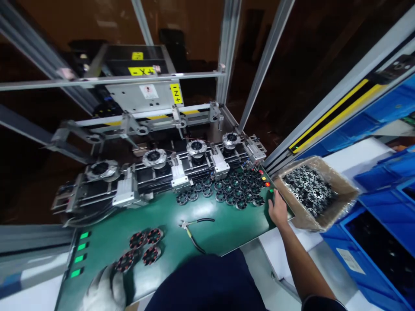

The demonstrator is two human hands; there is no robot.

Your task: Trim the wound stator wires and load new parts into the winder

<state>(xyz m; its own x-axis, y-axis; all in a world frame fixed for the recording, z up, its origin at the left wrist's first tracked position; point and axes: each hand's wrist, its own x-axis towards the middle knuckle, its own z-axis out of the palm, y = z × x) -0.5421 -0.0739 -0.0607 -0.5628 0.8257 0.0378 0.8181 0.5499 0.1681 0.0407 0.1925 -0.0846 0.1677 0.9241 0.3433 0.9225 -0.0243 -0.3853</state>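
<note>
My left hand [105,288], in a pale glove, is at the lower left with its fingers curled at the left edge of a wound stator [125,261] that has dark-red coils. Several similar wound stators [151,255] lie just right of it on the green tabletop [175,272]. My bare right hand [278,209] is at the table's right edge, fingers stretched out and thumb apart, with nothing in it. Its fingertips are close to a small green-lit button [271,191]; contact cannot be made out. Diagonal cutters [185,224] with yellow-and-black handles lie open mid-table.
Bare black-and-silver stators [240,190] cluster at the table's back right. Behind them a winding machine [180,175] carries several stators in its holders. A plastic-lined carton [298,216] full of stators stands at right, near blue bins [366,246]. Green lights [78,259] line the left edge.
</note>
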